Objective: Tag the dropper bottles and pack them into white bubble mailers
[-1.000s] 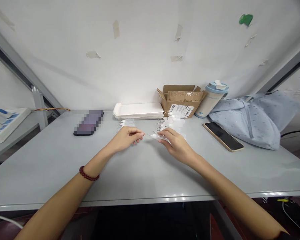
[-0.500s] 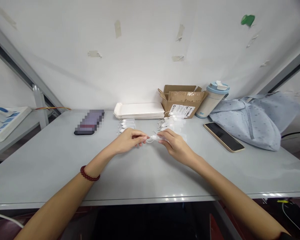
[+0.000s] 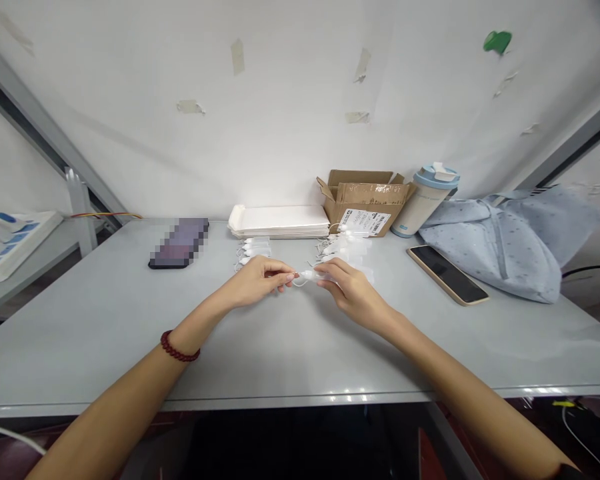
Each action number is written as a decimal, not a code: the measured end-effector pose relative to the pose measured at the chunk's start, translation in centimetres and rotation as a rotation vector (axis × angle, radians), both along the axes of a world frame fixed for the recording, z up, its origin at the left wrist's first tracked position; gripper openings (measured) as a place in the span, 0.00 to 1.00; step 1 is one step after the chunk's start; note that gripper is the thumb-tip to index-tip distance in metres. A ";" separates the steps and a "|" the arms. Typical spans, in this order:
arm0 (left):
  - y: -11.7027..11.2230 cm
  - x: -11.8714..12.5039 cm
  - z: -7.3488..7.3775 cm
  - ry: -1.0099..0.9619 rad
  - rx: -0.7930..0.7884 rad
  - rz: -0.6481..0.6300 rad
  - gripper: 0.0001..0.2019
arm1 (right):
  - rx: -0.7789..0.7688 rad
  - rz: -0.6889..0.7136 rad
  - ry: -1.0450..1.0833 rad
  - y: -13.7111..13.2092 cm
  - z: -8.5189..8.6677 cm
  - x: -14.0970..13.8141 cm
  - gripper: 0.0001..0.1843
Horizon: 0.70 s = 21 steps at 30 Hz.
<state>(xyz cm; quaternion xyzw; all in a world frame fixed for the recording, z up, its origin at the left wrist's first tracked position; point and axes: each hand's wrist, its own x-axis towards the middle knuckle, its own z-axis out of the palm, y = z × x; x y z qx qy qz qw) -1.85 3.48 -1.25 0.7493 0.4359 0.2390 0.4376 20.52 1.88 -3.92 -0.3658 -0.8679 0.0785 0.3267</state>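
My right hand is closed around a small translucent white bottle with a pointed neck, held sideways just above the table. From the neck a thin white cord curves toward my left hand. The left fingers are pinched together right at the bottle's tip; a tiny reddish bit shows there, too small to name. Behind my left hand lies a short row of similar white bottles. More of them form a pile behind my right hand, partly hidden by it.
A stack of white envelopes, an open cardboard box and a blue-lidded tumbler stand along the wall. To the right are a phone and a pale blue cloth bag. A blurred-out dark phone-like item lies left on the grey table.
Almost nothing differs. Both hands keep their places at the bottle's tip, and the view has shifted very slightly.
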 end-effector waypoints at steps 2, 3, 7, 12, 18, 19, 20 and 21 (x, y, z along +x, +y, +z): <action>-0.1 0.1 0.1 0.001 -0.006 0.003 0.14 | -0.003 0.003 -0.001 0.0 0.0 0.0 0.11; -0.1 0.1 0.2 0.001 -0.008 0.003 0.13 | -0.004 0.006 -0.003 0.0 0.0 0.0 0.11; -0.1 0.2 0.2 0.013 -0.001 0.008 0.13 | -0.002 0.015 -0.012 0.0 0.0 0.0 0.10; -0.1 0.1 -0.1 0.037 0.028 0.004 0.12 | -0.015 0.016 -0.029 -0.1 0.1 0.0 0.10; 0.1 0.1 -1.0 0.065 0.073 -0.017 0.12 | -0.018 0.014 -0.047 -0.3 -0.3 -0.2 0.10; 0.1 0.1 -1.2 0.061 0.073 -0.019 0.12 | -0.019 0.012 -0.052 -0.3 -0.4 -0.3 0.10; 0.1 0.2 -1.3 0.054 0.073 -0.021 0.12 | -0.020 0.011 -0.057 -0.3 -0.6 -0.3 0.10; 0.1 0.2 -1.4 0.047 0.072 -0.024 0.12 | -0.023 0.010 -0.065 -0.4 -0.8 -0.4 0.11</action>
